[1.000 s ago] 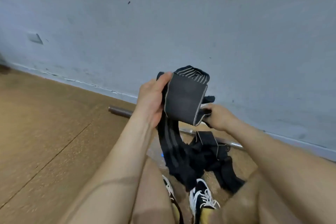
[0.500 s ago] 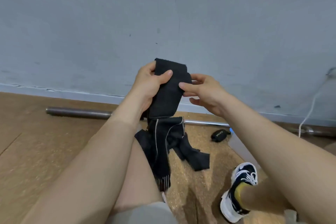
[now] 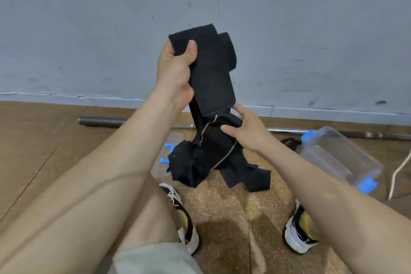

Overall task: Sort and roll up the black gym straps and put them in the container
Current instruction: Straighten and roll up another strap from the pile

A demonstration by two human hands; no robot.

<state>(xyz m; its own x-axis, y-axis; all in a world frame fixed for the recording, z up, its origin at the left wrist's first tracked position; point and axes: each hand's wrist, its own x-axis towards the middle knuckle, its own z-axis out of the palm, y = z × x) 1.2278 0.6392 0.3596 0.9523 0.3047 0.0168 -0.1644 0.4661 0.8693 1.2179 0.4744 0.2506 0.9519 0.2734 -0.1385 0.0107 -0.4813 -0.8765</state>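
From the head camera, the left hand (image 3: pixel 175 69) is raised in front of the grey wall (image 3: pixel 89 29). It grips the top end of a black strap (image 3: pixel 211 78), with its thumb pressed flat on the front face and its fingers (image 3: pixel 165 51) curled tightly round the strap's left edge. The right hand (image 3: pixel 246 131) is lower and holds the same strap where it narrows. Its thumb lies across the front, its forefinger points up along the right edge, and the other fingers are hidden behind the cloth.

The strap's long axis runs almost upright, leaning slightly left toward the bottom. Its top end is folded over, and its lower end drops into a loose pile of straps (image 3: pixel 244 176) on the floor (image 3: pixel 44 151), between the person's shoes and the wall.

A clear container (image 3: pixel 338 155) with blue clips lies on its side, right of the right hand and apart from the pile. A steel bar (image 3: pixel 102 121) lies along the foot of the wall.
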